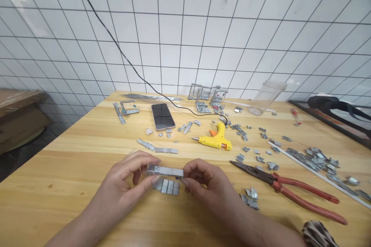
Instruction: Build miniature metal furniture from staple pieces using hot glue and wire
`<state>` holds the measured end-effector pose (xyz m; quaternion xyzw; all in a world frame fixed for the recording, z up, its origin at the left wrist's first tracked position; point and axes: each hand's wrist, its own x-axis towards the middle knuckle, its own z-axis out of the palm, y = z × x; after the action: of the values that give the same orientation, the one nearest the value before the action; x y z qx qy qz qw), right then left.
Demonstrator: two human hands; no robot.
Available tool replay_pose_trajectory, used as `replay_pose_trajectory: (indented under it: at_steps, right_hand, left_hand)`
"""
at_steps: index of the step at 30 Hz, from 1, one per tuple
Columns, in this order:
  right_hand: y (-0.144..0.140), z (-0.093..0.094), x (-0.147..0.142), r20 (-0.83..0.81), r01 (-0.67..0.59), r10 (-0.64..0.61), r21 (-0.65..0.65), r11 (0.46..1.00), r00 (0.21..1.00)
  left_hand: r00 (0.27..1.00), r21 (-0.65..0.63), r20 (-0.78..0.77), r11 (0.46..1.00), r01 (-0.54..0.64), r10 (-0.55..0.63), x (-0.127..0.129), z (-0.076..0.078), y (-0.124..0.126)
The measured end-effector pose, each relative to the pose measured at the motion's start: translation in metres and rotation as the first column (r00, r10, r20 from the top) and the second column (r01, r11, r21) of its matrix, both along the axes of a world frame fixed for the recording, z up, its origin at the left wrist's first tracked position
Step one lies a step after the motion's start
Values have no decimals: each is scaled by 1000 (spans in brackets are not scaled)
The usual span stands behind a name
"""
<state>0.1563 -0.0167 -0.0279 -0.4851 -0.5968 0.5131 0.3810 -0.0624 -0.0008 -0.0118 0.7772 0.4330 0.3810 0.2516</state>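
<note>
Fingertips of the left hand (131, 175) and the right hand (203, 177) pinch the two ends of a short strip of joined metal pieces (165, 170), held just above the wooden table (72, 170) near its front edge. Small frames (207, 93) stand finished at the back, I judge. Loose metal pieces (313, 158), a glue gun (213, 139) and pliers (286, 187) lie about, so much seems left.

Pliers (285, 187) right of glue gun (213, 139)
</note>
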Motion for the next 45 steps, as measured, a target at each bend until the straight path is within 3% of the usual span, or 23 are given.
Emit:
replay_pose_trajectory:
  at_steps: [7, 12, 20, 28, 35, 41, 45]
  right_hand:
    - [-2, -1, 2, -11, -23, 22, -29, 999, 1000]
    - [-1, -4, 4, 26, -36, 36, -36, 999, 999]
    - [-1, -9, 5, 95, -13, 14, -13, 1000, 995]
    - [-6, -4, 4, 213, -10, 6, 15, 1000, 977]
    - [-6, -11, 6, 276, 11, -30, 71, 997, 961]
    - [-1, -17, 10, 277, -4, -51, 195, 981, 959]
    - [3, -15, 8, 274, -29, -54, 290, 957, 960]
  left_hand:
    - [998, -63, 41, 997, -44, 46, -6, -5, 1]
    - [994, -199, 72, 977, -72, 88, -8, -8, 1]
    - [995, -333, 82, 942, -29, 59, -12, -10, 3]
    - [996, -389, 73, 921, -14, 46, -16, -16, 3]
    - [998, -411, 52, 910, 51, -32, -13, -13, 6]
    - [995, -380, 83, 921, 88, -61, -12, -16, 6]
    - [998, -344, 7, 936, 66, -68, -11, -11, 7]
